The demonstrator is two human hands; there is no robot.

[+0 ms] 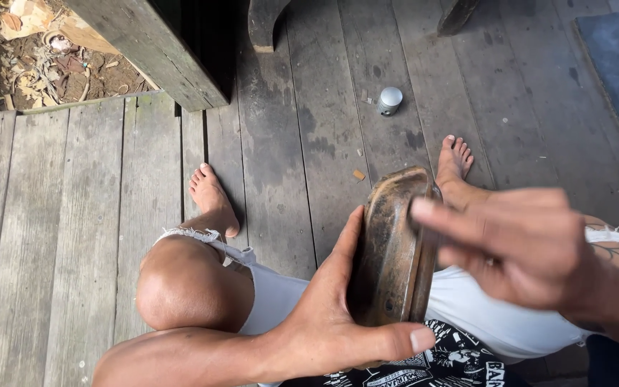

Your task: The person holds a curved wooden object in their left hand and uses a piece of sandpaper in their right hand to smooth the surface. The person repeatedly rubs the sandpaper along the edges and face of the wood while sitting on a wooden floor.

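One rusty metal pan [393, 251], two hands

Left hand [338, 315] clasps the pan upright; right hand [531, 247] hovers beside it, fingers loose, holding nothing. One small silver can [390, 100] stands on the plank floor [73, 215].

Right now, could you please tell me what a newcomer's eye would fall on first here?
The brown oblong dish stands on edge at centre, gripped from below by the left hand, while the right hand reaches across its rim. Beyond, a small silver-capped container sits on the weathered plank floor.
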